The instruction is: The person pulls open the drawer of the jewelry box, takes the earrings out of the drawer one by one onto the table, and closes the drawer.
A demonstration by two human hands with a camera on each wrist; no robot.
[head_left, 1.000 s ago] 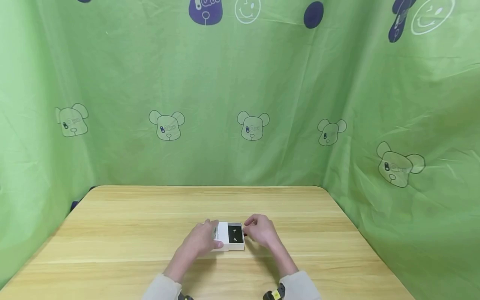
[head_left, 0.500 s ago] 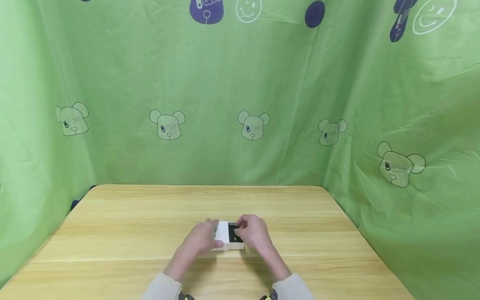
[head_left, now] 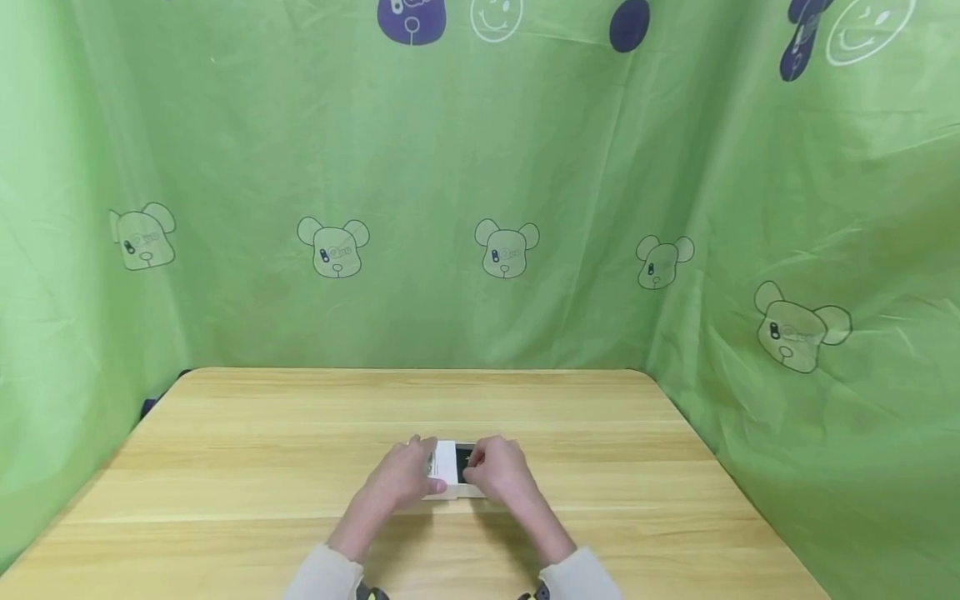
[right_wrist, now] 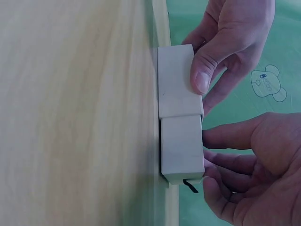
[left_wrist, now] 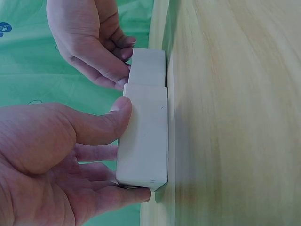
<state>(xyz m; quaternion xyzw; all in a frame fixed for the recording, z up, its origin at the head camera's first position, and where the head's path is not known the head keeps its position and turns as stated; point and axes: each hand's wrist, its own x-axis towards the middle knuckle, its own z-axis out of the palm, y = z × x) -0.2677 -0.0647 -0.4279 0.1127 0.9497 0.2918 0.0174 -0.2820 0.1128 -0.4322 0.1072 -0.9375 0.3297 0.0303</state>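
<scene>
My left hand [head_left: 401, 475] grips the outer sleeve [head_left: 447, 461] of a small white drawer box, with the thumb on its near side. The white inner drawer [right_wrist: 182, 146] is slid partly out to the right. In the head view a black insert [head_left: 462, 472] shows inside the drawer, with a small star-shaped piece on it partly covered by fingers. My right hand [head_left: 501, 468] is over the drawer, its thumb and fingertips at the insert. Whether they pinch anything is hidden. A dark ribbon tab [right_wrist: 190, 186] sticks out of the drawer's end in the right wrist view.
The box lies on a light wooden table [head_left: 300, 417], around the middle of it. A green printed curtain [head_left: 420, 317] hangs behind the table and along both sides.
My right hand has moved left from the drawer's outer end to above the black insert, and now covers most of it. The left hand keeps its grip on the sleeve.
</scene>
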